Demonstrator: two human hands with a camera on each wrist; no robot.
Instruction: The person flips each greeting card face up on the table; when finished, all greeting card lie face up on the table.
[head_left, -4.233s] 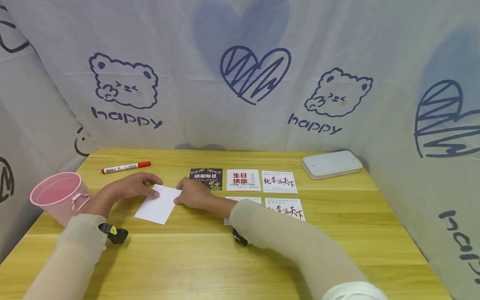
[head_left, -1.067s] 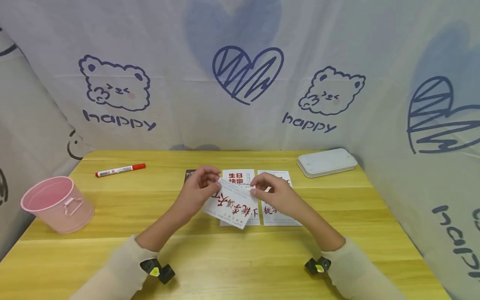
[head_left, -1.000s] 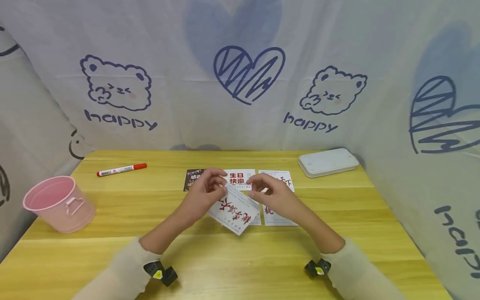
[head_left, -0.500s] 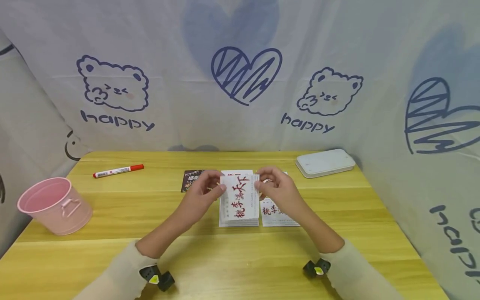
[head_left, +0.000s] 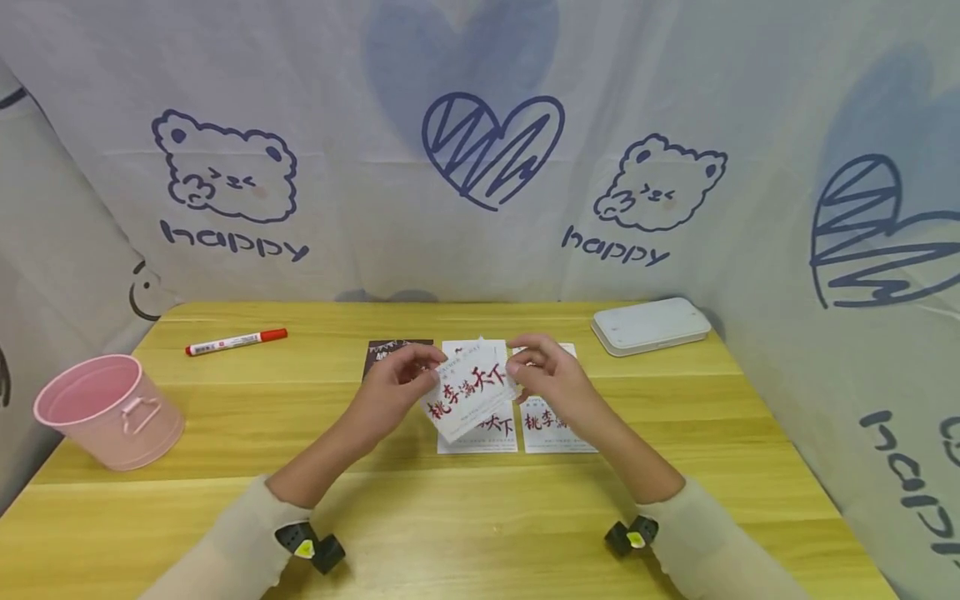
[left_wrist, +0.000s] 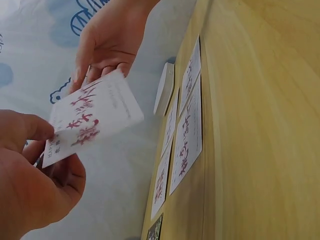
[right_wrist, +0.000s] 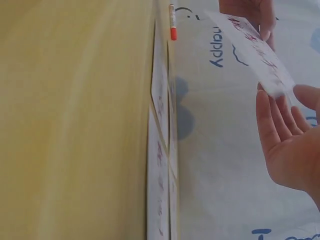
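A white greeting card [head_left: 467, 392] with red Chinese characters is held up, tilted, above the cards on the table. My left hand [head_left: 397, 387] pinches its left edge between thumb and fingers. At the opposite edge, my right hand [head_left: 551, 375] holds the card's corner, thumb in front and fingers behind. The left wrist view shows the held card [left_wrist: 92, 117] well off the table, its print facing that camera. Beneath it lies a matching card [head_left: 487, 446], partly covered, with another matching card [head_left: 555, 425] to its right.
In the back row lie a dark card [head_left: 378, 354], a white card [head_left: 453, 346] and a third card [head_left: 566, 348], all partly hidden. A red-capped marker [head_left: 236, 342] lies back left, a pink bucket [head_left: 112, 417] stands left, and a white flat case [head_left: 651, 327] sits back right.
A blank-faced card held at the left came to the middle, and its printed side now shows. Over the last second both hands have turned it until the characters read nearly upright.
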